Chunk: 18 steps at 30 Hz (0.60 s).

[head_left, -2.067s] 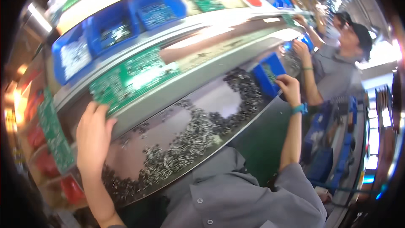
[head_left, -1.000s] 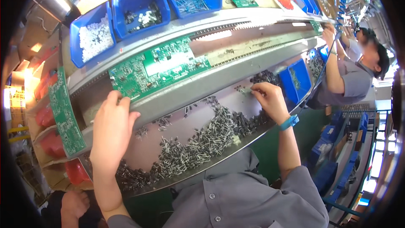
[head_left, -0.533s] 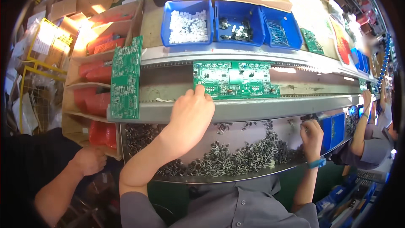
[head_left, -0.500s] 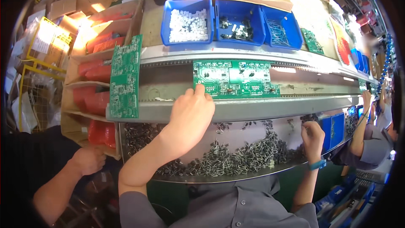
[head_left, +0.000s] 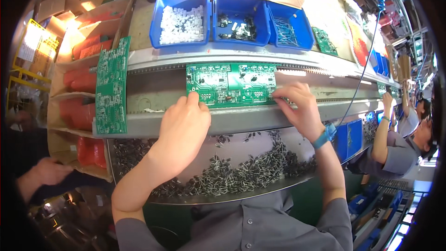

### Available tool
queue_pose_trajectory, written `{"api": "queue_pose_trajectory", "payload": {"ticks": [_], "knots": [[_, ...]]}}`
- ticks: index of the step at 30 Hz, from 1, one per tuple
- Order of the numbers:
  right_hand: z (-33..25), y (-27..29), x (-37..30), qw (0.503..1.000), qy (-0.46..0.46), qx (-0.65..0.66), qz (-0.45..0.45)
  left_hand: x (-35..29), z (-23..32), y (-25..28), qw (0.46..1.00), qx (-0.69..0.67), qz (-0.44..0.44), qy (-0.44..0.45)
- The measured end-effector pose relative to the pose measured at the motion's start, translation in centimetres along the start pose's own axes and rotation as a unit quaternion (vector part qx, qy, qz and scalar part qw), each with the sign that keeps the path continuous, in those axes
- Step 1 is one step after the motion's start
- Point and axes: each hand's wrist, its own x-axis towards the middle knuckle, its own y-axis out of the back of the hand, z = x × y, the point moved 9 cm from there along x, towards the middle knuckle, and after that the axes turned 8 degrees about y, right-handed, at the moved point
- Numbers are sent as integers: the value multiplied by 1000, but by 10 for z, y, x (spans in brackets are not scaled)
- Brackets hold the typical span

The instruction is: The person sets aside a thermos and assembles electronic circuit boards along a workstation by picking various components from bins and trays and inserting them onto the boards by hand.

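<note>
A green circuit board [head_left: 232,83] lies flat on the grey conveyor rail [head_left: 241,118] in front of me. My left hand [head_left: 183,128] rests on the rail, its curled fingers pressing the board's lower left edge. My right hand [head_left: 299,107], with a blue wrist strap [head_left: 325,132], has its fingertips pinched together on the board's lower right corner. What sits between those fingers is hidden. Below both hands a metal tray [head_left: 232,197] holds a heap of small dark cylindrical parts [head_left: 246,174].
A second green board [head_left: 111,93] stands lengthwise on the rail at the left. Three blue bins [head_left: 179,21] [head_left: 239,18] [head_left: 288,30] of small parts line the shelf above. Another worker [head_left: 395,148] reaches to the rail at the right. Someone's hand [head_left: 46,174] shows at the left.
My right hand has left the parts tray and come up to the board's right corner. My left hand stays at the board's left edge. My view has swung left and closer.
</note>
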Motion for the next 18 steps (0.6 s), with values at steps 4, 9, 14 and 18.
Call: {"api": "queue_pose_trajectory", "payload": {"ticks": [4, 9, 14, 18], "knots": [[10, -12, 0, 1000, 5, -15, -4, 0, 0, 3, 1000, 1, 4, 0], [14, -16, 0, 1000, 11, 14, 4, -1, 0, 3, 1000, 3, -2, 0], [21, -21, -5, 999, -10, 40, -5, -2, 1, 0, 1000, 4, -8, 7], [20, -21, -6, 999, -5, 31, -13, -1, 1, -2, 1000, 4, -2, 10]]}}
